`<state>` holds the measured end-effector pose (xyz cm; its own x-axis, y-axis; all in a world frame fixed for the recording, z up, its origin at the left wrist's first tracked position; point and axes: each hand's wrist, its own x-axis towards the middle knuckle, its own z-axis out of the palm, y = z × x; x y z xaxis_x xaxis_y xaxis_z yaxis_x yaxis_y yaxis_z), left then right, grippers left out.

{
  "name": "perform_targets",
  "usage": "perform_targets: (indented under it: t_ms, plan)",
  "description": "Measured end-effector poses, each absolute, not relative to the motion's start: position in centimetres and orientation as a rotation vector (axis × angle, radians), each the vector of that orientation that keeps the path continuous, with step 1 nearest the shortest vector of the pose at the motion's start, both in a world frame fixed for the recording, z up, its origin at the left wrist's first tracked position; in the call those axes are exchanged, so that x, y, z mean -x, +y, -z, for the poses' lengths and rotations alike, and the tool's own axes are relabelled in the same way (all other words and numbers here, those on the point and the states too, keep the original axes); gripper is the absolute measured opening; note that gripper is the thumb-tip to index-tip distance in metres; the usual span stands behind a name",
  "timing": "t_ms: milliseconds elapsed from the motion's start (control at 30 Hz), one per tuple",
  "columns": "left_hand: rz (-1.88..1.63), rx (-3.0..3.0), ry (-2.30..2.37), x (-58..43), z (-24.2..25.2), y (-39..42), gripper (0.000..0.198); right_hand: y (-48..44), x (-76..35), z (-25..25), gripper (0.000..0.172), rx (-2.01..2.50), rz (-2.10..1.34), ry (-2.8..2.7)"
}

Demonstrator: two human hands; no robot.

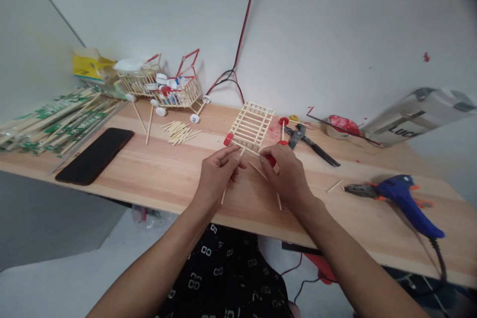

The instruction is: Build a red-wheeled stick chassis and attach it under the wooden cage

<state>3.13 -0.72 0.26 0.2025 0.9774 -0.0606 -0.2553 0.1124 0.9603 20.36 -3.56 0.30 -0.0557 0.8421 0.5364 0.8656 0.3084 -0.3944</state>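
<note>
While both hands work at the near end of the stick frame, the left hand (218, 171) has thumb and fingers nearly closed, pinching a thin stick; the right hand (286, 169) has thumb and forefinger brought together at the end of a crosswise stick (245, 148), other fingers curled. Slatted stick frame (252, 126) sits just beyond the fingertips, mid-counter, near the wall; can't tell if the crosswise stick is joined to it. Red cap (228, 139) at its near left corner, another red bit partly hidden by the right hand. Stick ends poke out below both hands.

Right of the frame: upright red cap on a stick (283, 122), yellow cap (293, 118), black-handled pliers (318, 149), cup with red stain (343, 128). Further right, short stick pieces (334, 187), blue glue gun (404, 203) with cord, white box (410, 119) lettered "LUCK", leaning.

Left: small pile of cut sticks (181, 132), two stick carts with white cap wheels, the nearer cart (186, 95) filled with caps, black phone (96, 155), wrapped chopsticks (55, 121), yellow pack (87, 67) behind. All on the wooden counter (167, 179), red-black cable (246, 20) down the wall
</note>
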Motion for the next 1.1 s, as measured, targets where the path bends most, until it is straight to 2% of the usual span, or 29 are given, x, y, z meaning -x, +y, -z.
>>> perform_targets:
  t_ms: [800, 1100]
  plan:
    - [-1.132, -1.039, 0.921, -2.88, -0.43, -0.66, 0.046, -3.35, -20.34, 0.24, 0.008, 1.443, 0.115, -1.841]
    - [-1.109, -1.058, 0.911, -2.90, 0.02, -0.53, 0.042, -3.34, -20.23, 0.43, 0.009, 1.428, 0.136, -1.820]
